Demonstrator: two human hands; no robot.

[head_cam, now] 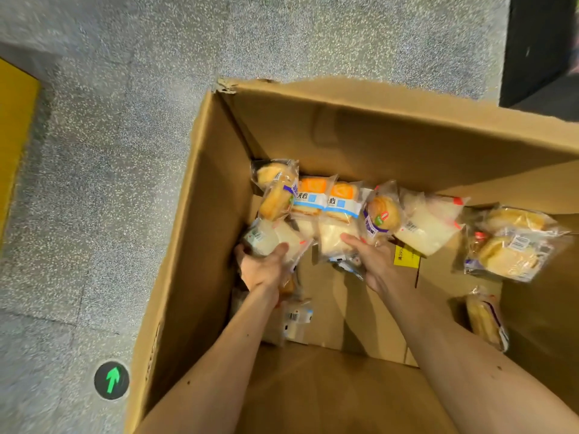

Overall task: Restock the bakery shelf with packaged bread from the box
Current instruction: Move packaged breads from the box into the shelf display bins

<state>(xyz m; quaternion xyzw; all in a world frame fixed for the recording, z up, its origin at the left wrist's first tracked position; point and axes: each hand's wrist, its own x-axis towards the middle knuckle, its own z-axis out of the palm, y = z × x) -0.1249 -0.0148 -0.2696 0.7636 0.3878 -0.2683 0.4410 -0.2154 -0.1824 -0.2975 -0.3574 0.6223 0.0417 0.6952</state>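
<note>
A large open cardboard box (200, 233) stands on the floor, and both my arms reach down into it. My left hand (261, 269) grips a pale white bread pack (272, 238) near the box's left wall. My right hand (374, 261) holds another pale bread pack (332, 239) at the middle, thumb on top. Behind them lie two orange-and-blue sandwich bread packs (326, 198), a golden bun pack (277, 191) and a round pastry pack (382, 214). A white bread pack (429, 223) lies further right.
More bun packs (510, 249) lie by the box's right wall, one (485, 317) below them. A yellow label (406, 256) sits on the box bottom. Speckled grey floor (109, 151) surrounds the box, with a green arrow marker (112, 380) at the left and a yellow edge (12, 126) far left.
</note>
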